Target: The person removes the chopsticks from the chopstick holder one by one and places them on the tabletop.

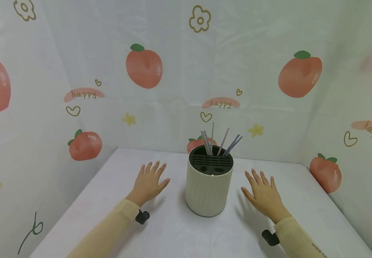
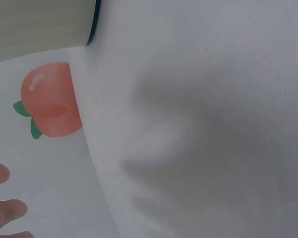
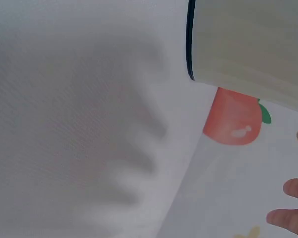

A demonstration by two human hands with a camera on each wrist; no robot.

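Note:
A cream ribbed cylindrical holder (image 1: pixel 207 191) with a dark slotted top (image 1: pixel 211 161) stands upright on the white table. Several thin pastel sticks (image 1: pixel 225 140) lean out of its rear opening. To its left, my left hand (image 1: pixel 148 182) is spread palm down over the table, holding nothing. My right hand (image 1: pixel 263 195) is spread likewise on the other side, apart from the holder. Both wrist views show only some fingertips, with the holder's side (image 2: pixel 39 25) in the left wrist view and its lower wall (image 3: pixel 248 44) in the right.
The white-covered table (image 1: pixel 169 236) is bounded behind and at both sides by a hanging cloth (image 1: pixel 173 118) printed with peaches, hearts and flowers. Small dark wrist devices (image 1: pixel 142 217) sit under the cuffs of the beige sleeves (image 1: pixel 111 227).

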